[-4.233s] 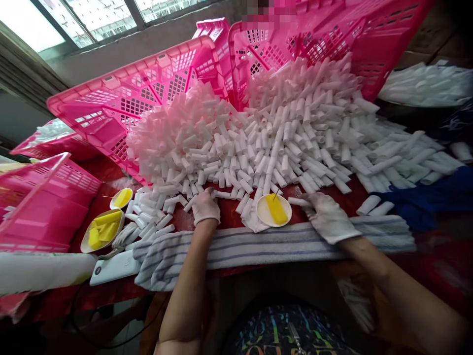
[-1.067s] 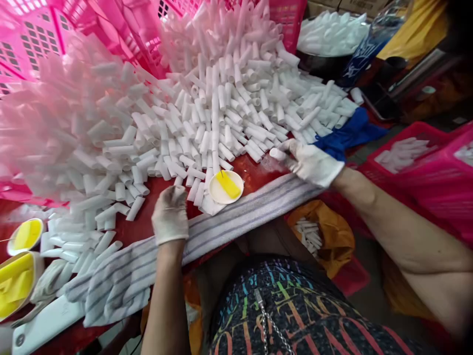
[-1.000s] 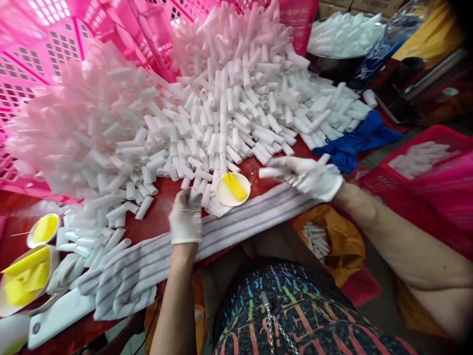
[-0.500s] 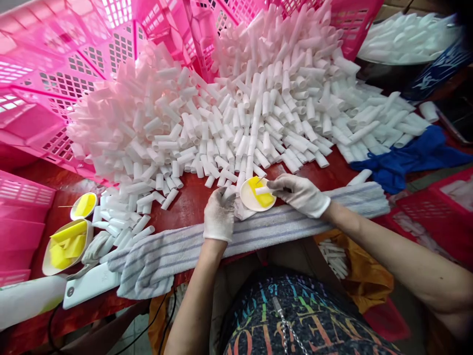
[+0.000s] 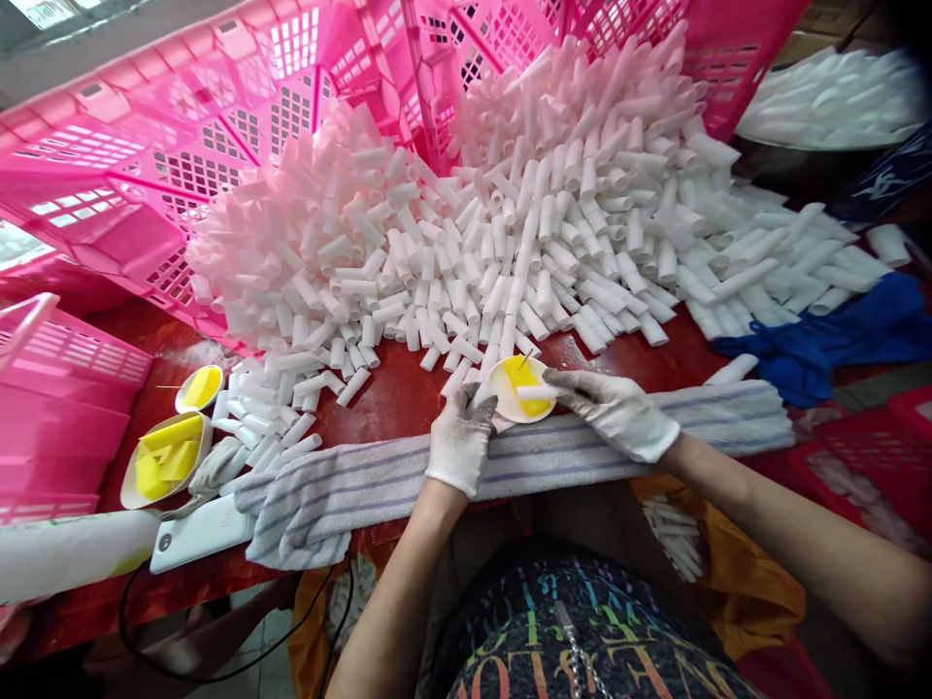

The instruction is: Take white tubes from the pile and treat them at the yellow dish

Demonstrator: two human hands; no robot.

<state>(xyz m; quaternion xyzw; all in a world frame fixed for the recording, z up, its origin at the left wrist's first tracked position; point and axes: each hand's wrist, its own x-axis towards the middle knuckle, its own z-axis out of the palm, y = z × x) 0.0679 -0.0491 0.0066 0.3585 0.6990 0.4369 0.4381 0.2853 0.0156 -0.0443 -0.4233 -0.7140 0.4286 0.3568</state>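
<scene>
A gloved right hand (image 5: 618,413) pinches a short white tube (image 5: 535,392), holding it flat over a small white dish (image 5: 510,408) of yellow paste at the near edge of a red table (image 5: 393,398). A thin stick (image 5: 524,359) stands tilted in the dish's far side. The gloved left hand (image 5: 460,439) rests just left of the dish, its fingers curled loosely together on the table; whether it grips anything cannot be told.

Both wrists lie on a striped grey-and-white towel (image 5: 364,485) rolled along the table's near edge, directly in front of the dish. Beyond the dish, a large heap of white tubes (image 5: 510,223) spills from tipped pink plastic crates (image 5: 218,165) down toward it. A smaller cluster of tubes (image 5: 269,417) lies well to the dish's left, and further left sit two more dishes (image 5: 167,456) with yellow paste and yellow pieces. A white phone (image 5: 200,532) rests near those, at the towel's left end; its markings are too small to read.

To the dish's right, past the towel, a blue cloth (image 5: 837,340) lies bunched on the table. Below the table's edge, an orange bag (image 5: 728,573) holds more tubes. The person's dark garment (image 5: 582,641) carries multicoloured lettering, seen upside down and only partly in view, so no word reads with certainty.
</scene>
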